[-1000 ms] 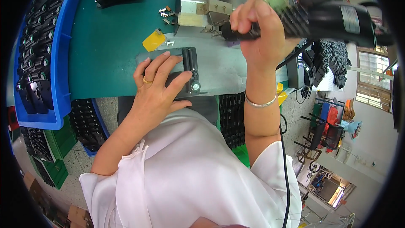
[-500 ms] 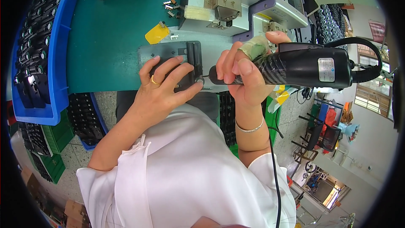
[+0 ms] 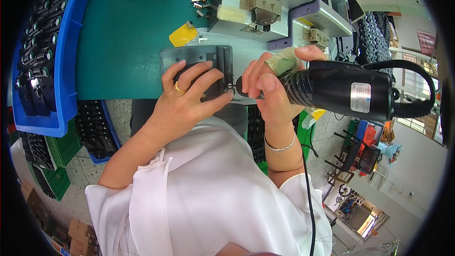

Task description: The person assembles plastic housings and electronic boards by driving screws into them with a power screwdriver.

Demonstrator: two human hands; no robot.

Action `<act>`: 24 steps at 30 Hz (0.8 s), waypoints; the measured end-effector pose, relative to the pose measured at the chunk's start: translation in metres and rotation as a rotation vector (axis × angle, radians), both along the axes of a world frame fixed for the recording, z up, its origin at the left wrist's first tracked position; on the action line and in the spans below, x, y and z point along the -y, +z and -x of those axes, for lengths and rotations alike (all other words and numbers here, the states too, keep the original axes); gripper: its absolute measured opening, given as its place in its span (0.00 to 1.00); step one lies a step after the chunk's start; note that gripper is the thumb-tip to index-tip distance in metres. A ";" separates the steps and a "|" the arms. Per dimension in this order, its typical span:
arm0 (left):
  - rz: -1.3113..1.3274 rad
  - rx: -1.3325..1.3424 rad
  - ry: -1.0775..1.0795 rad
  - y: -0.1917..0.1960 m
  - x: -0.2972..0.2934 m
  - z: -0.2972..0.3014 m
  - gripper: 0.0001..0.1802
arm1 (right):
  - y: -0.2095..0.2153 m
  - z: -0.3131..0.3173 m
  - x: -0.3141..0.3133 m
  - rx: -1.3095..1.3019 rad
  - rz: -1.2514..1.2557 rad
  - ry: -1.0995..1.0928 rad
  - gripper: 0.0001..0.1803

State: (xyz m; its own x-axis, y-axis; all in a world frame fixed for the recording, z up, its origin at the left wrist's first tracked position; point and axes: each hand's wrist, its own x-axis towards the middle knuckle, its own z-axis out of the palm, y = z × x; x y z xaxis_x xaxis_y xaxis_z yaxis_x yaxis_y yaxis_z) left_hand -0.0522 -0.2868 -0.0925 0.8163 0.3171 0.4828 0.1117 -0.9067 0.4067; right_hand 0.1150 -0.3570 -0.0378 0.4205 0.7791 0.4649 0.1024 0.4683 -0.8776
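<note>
My left hand (image 3: 187,97) presses flat on a black plastic part (image 3: 221,66) that lies on a grey metal fixture plate (image 3: 182,57) at the near edge of the green bench. A ring shows on one finger. My right hand (image 3: 272,87) grips a black electric screwdriver (image 3: 341,90) held almost level, its tip (image 3: 232,86) touching the lower right end of the black part, just beside my left fingertips. A taped finger wraps the tool's grip.
A grey screw-feeder machine (image 3: 263,0) stands behind the fixture. A yellow tag (image 3: 182,35) and small metal pieces (image 3: 201,4) lie on the green mat (image 3: 123,33). A blue bin (image 3: 47,52) of black parts sits at left. More bins stand below.
My right hand brought the screwdriver down from up near the feeder to the black part's end. My left hand stayed pressed on the part.
</note>
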 end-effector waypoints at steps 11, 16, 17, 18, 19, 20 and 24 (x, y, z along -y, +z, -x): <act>-0.017 0.045 -0.006 0.002 -0.007 -0.001 0.16 | -0.010 0.009 -0.003 0.200 -0.011 -0.133 0.24; 0.010 0.134 0.027 -0.004 -0.005 0.008 0.15 | -0.018 0.021 0.003 0.359 0.057 -0.264 0.16; 0.032 0.158 -0.018 -0.002 -0.008 0.007 0.14 | -0.018 0.012 0.017 0.140 0.227 -0.177 0.06; 0.057 0.299 -0.055 -0.011 -0.008 0.001 0.13 | -0.018 -0.001 0.031 -0.042 0.422 -0.053 0.10; 0.039 0.362 -0.102 -0.012 -0.007 -0.001 0.14 | -0.011 -0.003 0.032 -0.011 0.359 -0.161 0.10; 0.043 0.338 -0.144 -0.009 -0.006 0.001 0.15 | -0.016 -0.008 0.034 -0.220 0.328 -0.359 0.10; -0.103 0.334 -0.094 -0.038 -0.001 -0.014 0.15 | 0.013 0.021 0.013 -0.210 -0.084 -0.304 0.04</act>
State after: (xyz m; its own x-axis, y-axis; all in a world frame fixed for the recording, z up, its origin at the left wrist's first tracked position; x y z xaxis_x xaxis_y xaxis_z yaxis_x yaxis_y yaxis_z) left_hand -0.0385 -0.2858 -0.1302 0.6315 0.1833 0.7534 -0.0981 -0.9449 0.3122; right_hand 0.0935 -0.3697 -0.0249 0.7197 0.5670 0.4006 0.0695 0.5153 -0.8542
